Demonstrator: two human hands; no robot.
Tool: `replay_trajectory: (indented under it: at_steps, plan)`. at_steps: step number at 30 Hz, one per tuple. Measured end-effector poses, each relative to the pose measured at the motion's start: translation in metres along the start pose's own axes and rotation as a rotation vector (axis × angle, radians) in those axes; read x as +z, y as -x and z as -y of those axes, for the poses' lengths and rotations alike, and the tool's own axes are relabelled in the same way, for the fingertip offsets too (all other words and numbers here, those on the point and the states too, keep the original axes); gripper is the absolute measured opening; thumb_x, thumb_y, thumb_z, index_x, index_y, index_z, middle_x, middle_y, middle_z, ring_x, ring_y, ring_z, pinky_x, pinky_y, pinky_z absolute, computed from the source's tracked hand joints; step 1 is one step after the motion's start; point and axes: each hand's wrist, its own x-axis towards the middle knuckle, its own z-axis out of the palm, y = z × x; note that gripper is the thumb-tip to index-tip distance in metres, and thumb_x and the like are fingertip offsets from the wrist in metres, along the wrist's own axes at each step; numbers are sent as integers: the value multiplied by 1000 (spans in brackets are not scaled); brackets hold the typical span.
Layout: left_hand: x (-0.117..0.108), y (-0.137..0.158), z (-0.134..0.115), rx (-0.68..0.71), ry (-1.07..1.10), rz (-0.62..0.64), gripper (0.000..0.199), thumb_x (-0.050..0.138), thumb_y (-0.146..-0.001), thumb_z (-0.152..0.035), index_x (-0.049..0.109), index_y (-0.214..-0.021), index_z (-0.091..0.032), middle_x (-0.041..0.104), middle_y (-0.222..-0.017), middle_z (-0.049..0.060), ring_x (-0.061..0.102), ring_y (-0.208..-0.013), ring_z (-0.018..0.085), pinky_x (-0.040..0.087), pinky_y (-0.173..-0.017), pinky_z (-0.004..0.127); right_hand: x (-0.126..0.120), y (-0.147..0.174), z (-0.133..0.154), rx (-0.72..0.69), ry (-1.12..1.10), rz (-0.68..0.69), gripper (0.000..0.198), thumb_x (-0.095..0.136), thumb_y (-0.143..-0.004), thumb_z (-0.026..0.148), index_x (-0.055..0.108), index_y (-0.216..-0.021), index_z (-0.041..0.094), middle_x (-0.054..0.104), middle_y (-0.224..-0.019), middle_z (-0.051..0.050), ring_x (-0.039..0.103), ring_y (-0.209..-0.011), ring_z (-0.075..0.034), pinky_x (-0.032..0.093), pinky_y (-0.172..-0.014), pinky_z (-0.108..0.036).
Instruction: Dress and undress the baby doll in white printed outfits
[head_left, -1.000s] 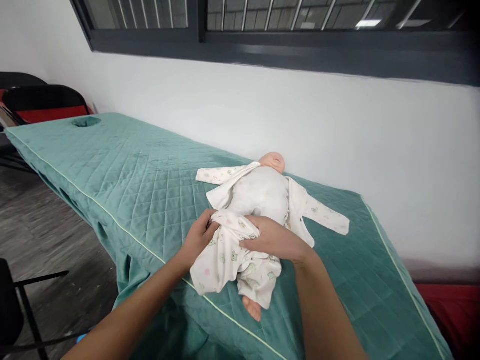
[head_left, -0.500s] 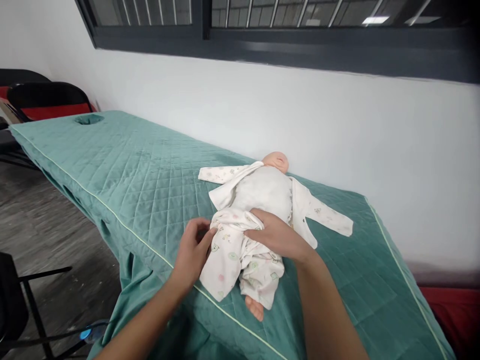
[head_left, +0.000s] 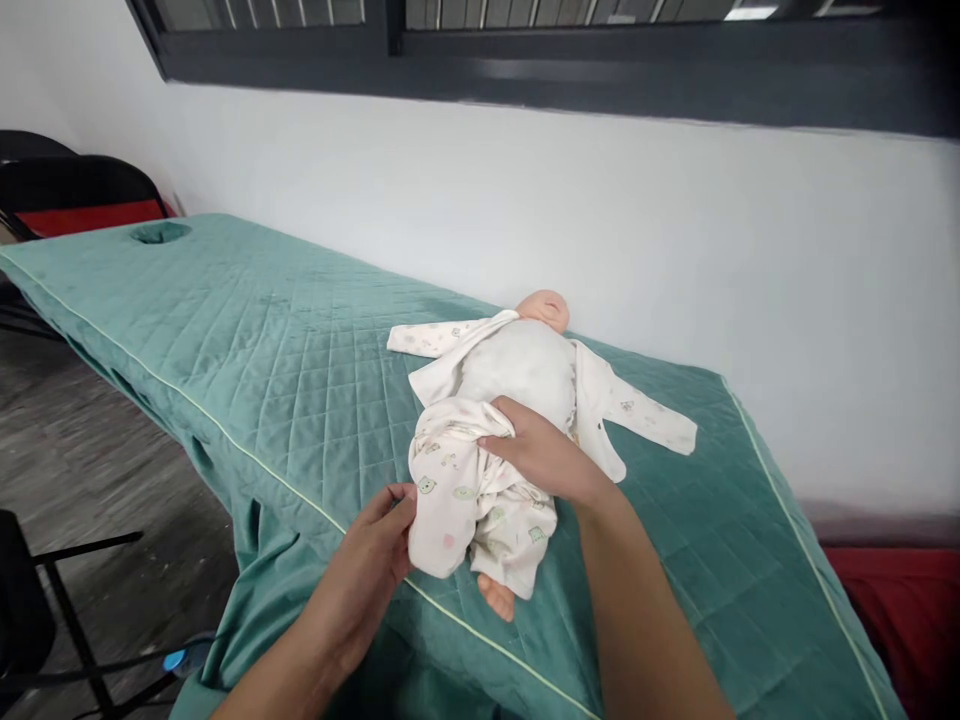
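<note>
Green bed (head_left: 285, 340): doll (head_left: 521, 368) is laid on top
Left hand (head_left: 371, 550): trouser leg (head_left: 446, 520) is pinched
Right hand (head_left: 541, 450): bunched waistband (head_left: 450, 418) is held

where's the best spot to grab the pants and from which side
I'd pinch the waistband of the pants at its left end, coming from the person's left. It's bunched into a thick fold there, easy to pinch, and that end looks uncovered: the right hand is at the other end, the left hand lower, at the leg's outer edge.
</note>
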Motion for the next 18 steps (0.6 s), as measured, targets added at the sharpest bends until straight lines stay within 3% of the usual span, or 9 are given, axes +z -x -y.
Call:
replay_trajectory:
  at_steps: [6,12,18]
  plan:
    - [2,-15,-6,113,-267,-172,43,65,-75,-59,60,-89,-18,59,-65,-3,52,-57,12,37,-51,22,0,0,1,-1,-11,-12,18,49,-90,39,47,-86,22,56,-89,0,54,-86,-19,41,-82,-32]
    - [-6,-34,-5,315,-450,-155,40,65,-75,-57,55,-82,-19,53,-65,-5,47,-58,10,35,-52,21,2,1,3,-25,-44,-50,12,50,-89,34,50,-87,22,59,-90,1,55,-83,-18,40,-78,-30]
    - [-10,-55,-7,388,-457,-133,25,61,-81,-43,54,-89,-20,57,-71,-4,52,-62,12,38,-55,21,1,9,10,-47,81,-97,11,42,-91,25,52,-86,23,62,-83,1,58,-80,-18,37,-72,-27]
